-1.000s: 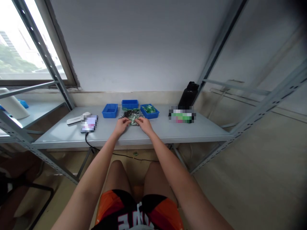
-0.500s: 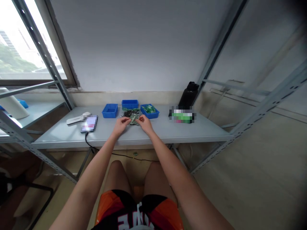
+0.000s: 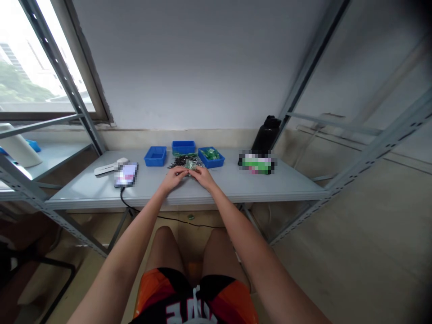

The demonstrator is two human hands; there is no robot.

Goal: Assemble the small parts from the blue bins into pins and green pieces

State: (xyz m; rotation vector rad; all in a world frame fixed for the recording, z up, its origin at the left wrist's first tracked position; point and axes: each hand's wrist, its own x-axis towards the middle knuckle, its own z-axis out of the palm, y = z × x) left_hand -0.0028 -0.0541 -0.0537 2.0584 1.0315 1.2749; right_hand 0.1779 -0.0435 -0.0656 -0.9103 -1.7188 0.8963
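My left hand (image 3: pixel 174 177) and my right hand (image 3: pixel 203 177) meet over the middle of the shelf table, fingertips pinched almost together. Between and just beyond them shows a small clear plastic bag with green on it (image 3: pixel 191 166); its lower part is hidden by my fingers. Both hands appear closed on its near edge. Right behind the hands lies a loose pile of thin dark and silvery pieces (image 3: pixel 183 160), too small to name. A blue box (image 3: pixel 221 163) beside the pile holds several green-marked plastic packets (image 3: pixel 211 154).
Two more blue boxes stand behind and left of the pile, one at the back (image 3: pixel 183 150) and one at the left (image 3: pixel 155 162). A phone (image 3: pixel 126 174) with a cable (image 3: pixel 122 194) lies further left, beside a white object (image 3: pixel 105 169). A black bottle (image 3: pixel 266 135) stands right.
Both hands have come closer together, so their fingertips nearly touch. The bag, which lay flatter and more visible between them, is now mostly covered by fingers.
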